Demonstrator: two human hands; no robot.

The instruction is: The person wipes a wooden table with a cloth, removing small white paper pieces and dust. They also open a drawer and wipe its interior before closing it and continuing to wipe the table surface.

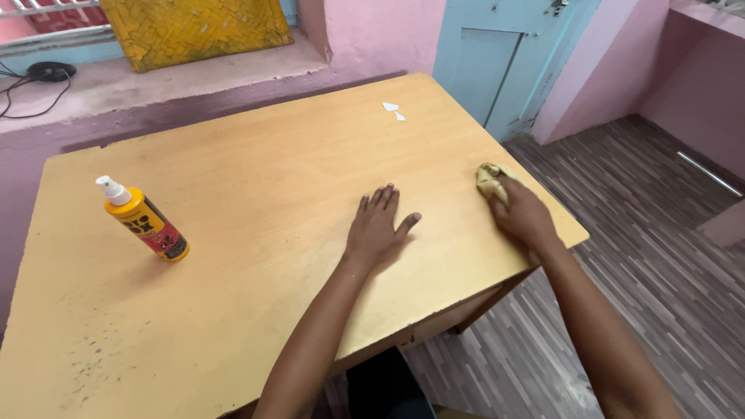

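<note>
We record a yellow wooden tabletop (256,178) seen from above. Our left hand (376,225) lies flat on it, palm down, fingers spread and thumb out to the side, holding nothing. Our right hand (521,211) is closed over a crumpled yellowish cloth (489,177), pressing it against the tabletop close to the right edge. Only the far end of the cloth shows beyond the knuckles; the rest is hidden under the hand, so we cannot tell its full size or how the fingers grip it underneath.

An orange spray bottle (141,219) with a white nozzle and a red-and-black label stands on the left part of the tabletop, well apart from both hands; it appears tilted in this view. Two small white scraps (393,110) lie near the far edge; we cannot make out what they are. Dark specks mark the near left corner of the surface.

Behind the tabletop, a yellow woven panel (194,27) leans on a pink ledge, its top cut off by the frame. A black cable (35,77) sits at the ledge's left end, partly out of view. To the right, a pale blue door (504,54) meets striped wood-pattern flooring (644,225).
</note>
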